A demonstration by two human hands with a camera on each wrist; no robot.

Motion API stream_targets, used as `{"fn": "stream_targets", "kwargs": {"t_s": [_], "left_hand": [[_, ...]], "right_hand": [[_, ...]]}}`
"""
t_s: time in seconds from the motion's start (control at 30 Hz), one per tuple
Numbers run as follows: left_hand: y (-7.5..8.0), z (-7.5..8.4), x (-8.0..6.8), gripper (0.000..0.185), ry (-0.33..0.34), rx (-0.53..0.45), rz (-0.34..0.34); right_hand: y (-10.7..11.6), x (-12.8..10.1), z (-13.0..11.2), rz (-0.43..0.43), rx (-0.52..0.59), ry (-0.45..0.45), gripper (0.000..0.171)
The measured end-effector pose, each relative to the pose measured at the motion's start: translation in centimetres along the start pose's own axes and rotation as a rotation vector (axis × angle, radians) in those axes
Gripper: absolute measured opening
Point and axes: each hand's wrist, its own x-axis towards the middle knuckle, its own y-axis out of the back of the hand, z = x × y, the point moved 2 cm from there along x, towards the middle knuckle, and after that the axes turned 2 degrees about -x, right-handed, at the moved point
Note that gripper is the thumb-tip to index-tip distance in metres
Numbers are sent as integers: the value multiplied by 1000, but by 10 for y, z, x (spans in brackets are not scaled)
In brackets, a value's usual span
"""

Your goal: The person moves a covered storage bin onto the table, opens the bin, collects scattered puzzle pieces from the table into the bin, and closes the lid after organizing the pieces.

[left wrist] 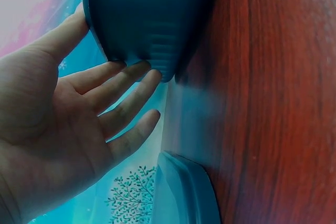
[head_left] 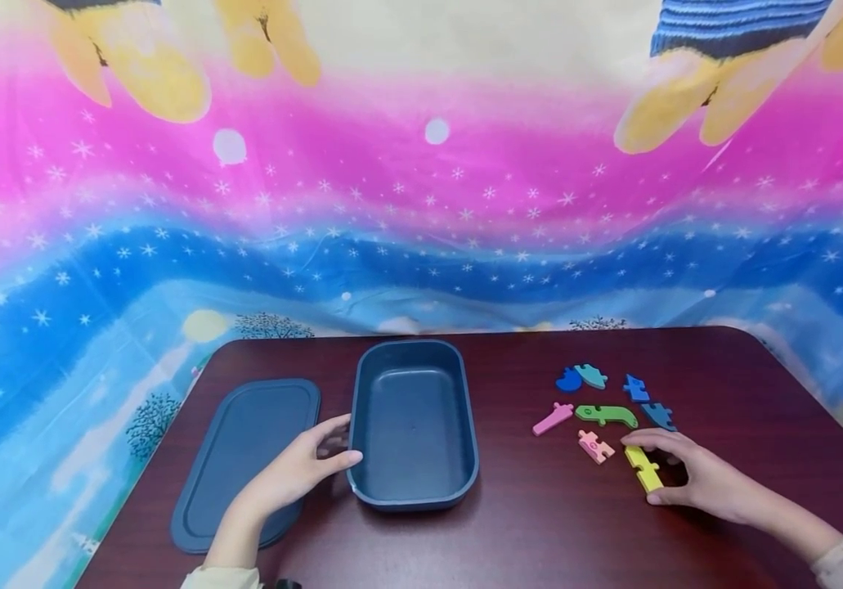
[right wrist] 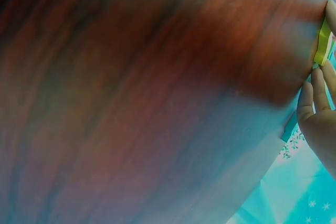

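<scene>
Backdrop: pink-and-blue printed cloth with snowflakes, behind the tabletop, which is dark red-brown wood grain.
Lid: blue-grey lid, flat on the tabletop, left of the box; left forearm crosses over part of it in head view.
Left hand: left hand holds the box's left side, thumb at the rim, other fingers spread, some fingertips against the outer wall. Light sleeve at the wrist.
Box: blue-grey box, upright, open side up, rounded corners, just right of the lid.
Pink piece: pink stick-shaped piece, leftmost of the puzzle pieces, well apart from the box.
Blue/teal pair: round blue piece and teal piece, side by side at the far edge of the group.
Salmon piece: salmon piece, near side of the group.
Green piece: long curved green piece, mid-group.
Blue piece: blue piece, beyond the green one's right end.
Yellow piece: yellow piece, nearest the person; can't tell if lifted or resting.
Dark blue piece: dark blue piece, just beyond the right fingers.
Right hand: right hand pinches the yellow piece end to end, thumb at the near end.
</scene>
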Motion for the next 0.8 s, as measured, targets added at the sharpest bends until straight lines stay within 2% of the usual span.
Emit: {"fn": "stream_targets", "kwargs": {"t_s": [0.47,0.8], "left_hand": [[0,-1,3,69,-21,7,-10],[2,0,2,68,-14,12,3]], "right_hand": [[1,-2,-3,34,-31,19,63],[6,5,-15,51,17,0,58]]}}
